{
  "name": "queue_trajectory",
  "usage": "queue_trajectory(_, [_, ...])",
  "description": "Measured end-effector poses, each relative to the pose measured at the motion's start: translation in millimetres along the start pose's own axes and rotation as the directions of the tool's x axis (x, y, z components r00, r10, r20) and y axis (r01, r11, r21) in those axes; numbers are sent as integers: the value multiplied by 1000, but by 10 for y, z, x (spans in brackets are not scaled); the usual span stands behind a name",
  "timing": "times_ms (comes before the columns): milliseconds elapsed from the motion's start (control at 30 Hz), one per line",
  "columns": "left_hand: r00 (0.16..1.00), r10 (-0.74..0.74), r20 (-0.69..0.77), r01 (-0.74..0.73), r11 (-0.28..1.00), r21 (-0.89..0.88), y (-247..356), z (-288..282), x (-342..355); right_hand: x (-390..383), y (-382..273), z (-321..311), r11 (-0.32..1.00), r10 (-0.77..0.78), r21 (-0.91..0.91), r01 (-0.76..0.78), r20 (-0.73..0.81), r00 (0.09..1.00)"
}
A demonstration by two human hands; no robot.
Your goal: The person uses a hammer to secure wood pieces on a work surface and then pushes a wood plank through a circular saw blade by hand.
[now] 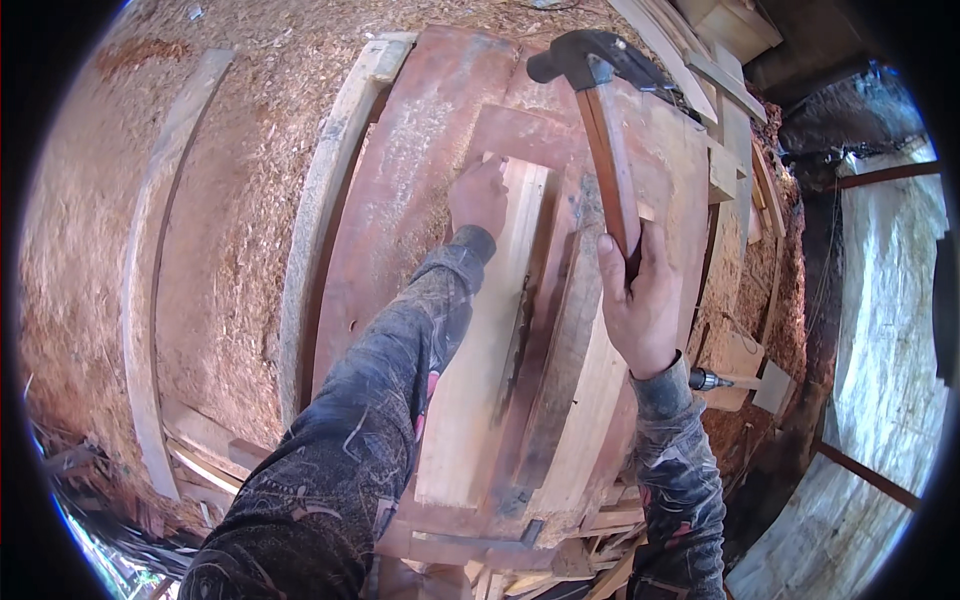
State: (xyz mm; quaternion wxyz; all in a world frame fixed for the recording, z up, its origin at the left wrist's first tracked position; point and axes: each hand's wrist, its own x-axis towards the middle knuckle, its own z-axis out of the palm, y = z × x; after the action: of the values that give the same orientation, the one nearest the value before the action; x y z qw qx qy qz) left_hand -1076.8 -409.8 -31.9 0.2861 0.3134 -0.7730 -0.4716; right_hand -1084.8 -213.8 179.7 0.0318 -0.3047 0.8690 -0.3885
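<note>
My right hand (645, 295) grips the lower part of a claw hammer's (610, 150) wooden handle, and the dark steel head is raised at the far end. Ahead and to the left, my left hand (478, 200) is closed at the far end of a pale, freshly planed board (475, 400). Whatever its fingers pinch is too small to make out. That board lies lengthwise on a reddish wooden panel (400, 150). Beside it, to the right, lie a darker weathered strip (560, 385) and another pale board (590, 430).
Long planks (160, 230) and a beam (330, 200) lie on the sawdust-covered ground at left. Right of my right wrist shows a metal tool tip, like a drill chuck (705, 380). Scrap wood (740, 170) is stacked at far right, before a pale sheet wall (885, 300).
</note>
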Motion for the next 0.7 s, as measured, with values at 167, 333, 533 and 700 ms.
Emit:
queue_trajectory(167, [1000, 9, -14, -8, 999, 46, -51, 5, 30, -4, 178, 187, 998, 38, -56, -33, 101, 994])
queue_trajectory(333, [994, 102, -49, -94, 983, 155, 113, 52, 5, 95, 583, 363, 967, 5, -248, 55, 234, 972])
queue_trajectory(533, [981, 181, -64, -161, 957, 242, -55, 0, 19, 59, -38, 103, 1000, 12, -10, -12, 37, 999])
queue_trajectory(700, [984, 167, -59, -152, 969, 196, 100, 131, 2, 4, 565, 230, 978, 78, -204, -41, 175, 981])
